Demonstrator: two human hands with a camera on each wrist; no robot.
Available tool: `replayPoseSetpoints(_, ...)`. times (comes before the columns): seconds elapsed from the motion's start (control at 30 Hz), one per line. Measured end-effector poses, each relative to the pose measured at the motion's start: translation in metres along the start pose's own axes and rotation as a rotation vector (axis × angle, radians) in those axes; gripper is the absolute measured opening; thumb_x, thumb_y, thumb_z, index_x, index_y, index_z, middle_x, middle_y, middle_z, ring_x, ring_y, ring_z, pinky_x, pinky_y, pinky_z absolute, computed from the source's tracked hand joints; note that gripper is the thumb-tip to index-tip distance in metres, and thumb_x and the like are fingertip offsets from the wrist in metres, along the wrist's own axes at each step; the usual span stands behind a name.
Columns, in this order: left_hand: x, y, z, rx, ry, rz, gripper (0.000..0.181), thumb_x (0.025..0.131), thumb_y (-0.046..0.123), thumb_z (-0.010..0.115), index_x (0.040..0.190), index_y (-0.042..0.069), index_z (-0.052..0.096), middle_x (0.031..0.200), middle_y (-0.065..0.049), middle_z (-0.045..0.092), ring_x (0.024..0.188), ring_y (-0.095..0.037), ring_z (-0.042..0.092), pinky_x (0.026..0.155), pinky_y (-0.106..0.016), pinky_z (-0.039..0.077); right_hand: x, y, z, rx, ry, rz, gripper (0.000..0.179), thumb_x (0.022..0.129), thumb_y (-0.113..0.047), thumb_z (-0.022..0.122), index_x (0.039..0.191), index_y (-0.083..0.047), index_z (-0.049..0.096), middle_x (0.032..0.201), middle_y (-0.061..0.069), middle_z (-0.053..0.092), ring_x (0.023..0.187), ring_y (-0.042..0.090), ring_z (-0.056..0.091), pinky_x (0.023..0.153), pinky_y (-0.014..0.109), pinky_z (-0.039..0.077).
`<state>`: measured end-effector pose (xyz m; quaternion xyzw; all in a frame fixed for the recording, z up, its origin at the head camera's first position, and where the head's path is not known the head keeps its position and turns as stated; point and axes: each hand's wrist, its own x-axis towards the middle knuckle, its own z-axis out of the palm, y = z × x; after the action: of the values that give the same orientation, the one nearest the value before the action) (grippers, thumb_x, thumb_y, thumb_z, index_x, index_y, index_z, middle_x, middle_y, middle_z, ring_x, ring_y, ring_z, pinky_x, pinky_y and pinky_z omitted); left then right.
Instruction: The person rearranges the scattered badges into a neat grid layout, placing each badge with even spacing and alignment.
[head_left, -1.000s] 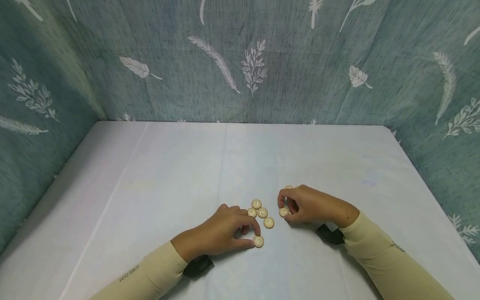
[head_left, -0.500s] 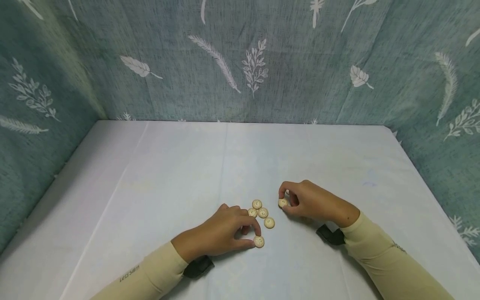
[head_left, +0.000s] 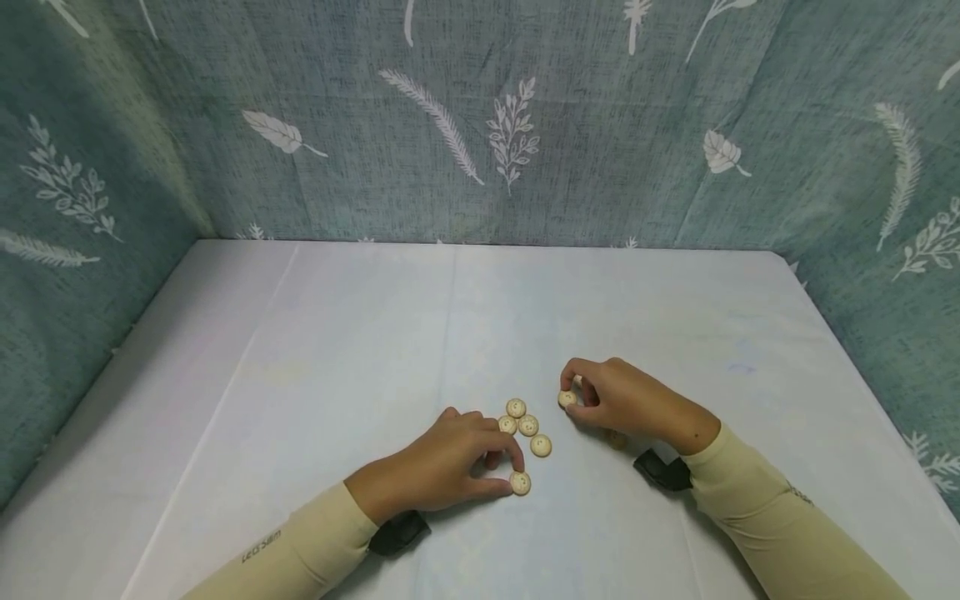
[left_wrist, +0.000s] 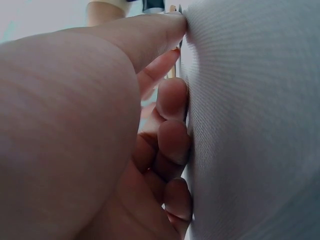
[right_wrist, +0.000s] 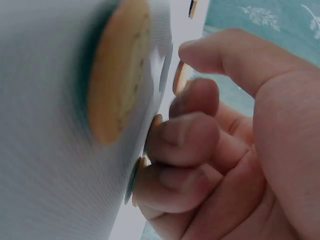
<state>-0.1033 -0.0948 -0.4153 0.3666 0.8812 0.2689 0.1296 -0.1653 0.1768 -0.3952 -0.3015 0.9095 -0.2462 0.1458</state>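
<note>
Pale wooden buttons lie on the white cloth. My left hand (head_left: 448, 463) pinches one button (head_left: 520, 483) by its edges between thumb and index finger, flat at the cloth. My right hand (head_left: 618, 400) pinches another button (head_left: 567, 399) the same way, farther back and to the right. Between the hands several loose buttons sit close together, the nearest button (head_left: 541, 446) a little apart from the rest. Under my right palm a button (head_left: 617, 439) shows partly; in the right wrist view a button (right_wrist: 120, 75) looms large. The left wrist view mostly hides the held button behind the thumb.
The white cloth (head_left: 337, 333) covers a wide table. Green leaf-patterned fabric (head_left: 600, 125) stands along its back and both sides. Another button peeks out behind my right fingers, mostly hidden. A dark strap-like piece (head_left: 663, 471) sits under my right wrist.
My right hand has moved away from me across the cloth, taking its button along. A button beneath that palm has come into view. My left hand stays in place.
</note>
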Motion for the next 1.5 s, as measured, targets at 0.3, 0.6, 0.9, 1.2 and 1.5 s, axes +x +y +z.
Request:
replayPoseSetpoints(0.3,-0.0005,-0.0003,0.0005,0.003,0.0,0.002,0.016,0.085,0.037,0.079,0.098,0.036,0.069,0.08,0.019,0.052,0.079,0.0,0.045,0.075,-0.03,0.028,0.0014,-0.0003,-0.0005,-0.008,0.036,0.0,0.015,0.092,-0.016,0.071,0.103,-0.013,0.06,0.064,-0.008,0.052,0.055,0.002,0.043,0.055,0.022,0.039)
replayPoseSetpoints(0.6,-0.0004,0.0012,-0.0004,0.002,-0.012,-0.006,0.016,0.085,0.037,0.079,0.098,0.036,0.069,0.081,0.02,0.053,0.08,0.0,0.046,0.075,-0.03,0.029,0.0046,-0.001,0.0021,-0.035,0.03,0.041,0.014,0.094,-0.019,0.069,0.104,-0.014,0.06,0.064,-0.009,0.05,0.055,0.004,0.043,0.056,0.023,0.038)
replayPoseSetpoints(0.9,0.0004,0.0005,-0.0018,0.011,-0.006,-0.008,0.016,0.085,0.038,0.079,0.098,0.036,0.069,0.08,0.02,0.053,0.08,-0.001,0.045,0.076,-0.031,0.029,0.0077,-0.0021,0.0021,-0.057,0.045,0.068,0.013,0.097,-0.022,0.065,0.107,-0.015,0.062,0.063,-0.009,0.051,0.055,0.005,0.044,0.055,0.023,0.037)
replayPoseSetpoints(1.2,-0.0005,0.0014,-0.0023,0.009,0.008,-0.005,0.017,0.084,0.037,0.08,0.097,0.035,0.069,0.081,0.019,0.053,0.08,-0.001,0.045,0.077,-0.031,0.03,0.0084,-0.0039,0.002,-0.063,0.068,0.059,0.013,0.098,-0.02,0.064,0.11,-0.017,0.063,0.06,-0.009,0.048,0.053,0.005,0.04,0.054,0.024,0.035)
replayPoseSetpoints(1.5,-0.0011,0.002,-0.0016,0.005,0.0,-0.006,0.017,0.084,0.037,0.08,0.097,0.035,0.069,0.081,0.019,0.053,0.08,-0.002,0.046,0.076,-0.031,0.029,0.0084,-0.0034,0.0032,-0.078,0.07,0.068,0.019,0.098,-0.015,0.064,0.117,-0.019,0.066,0.062,-0.008,0.05,0.053,0.006,0.041,0.053,0.024,0.036)
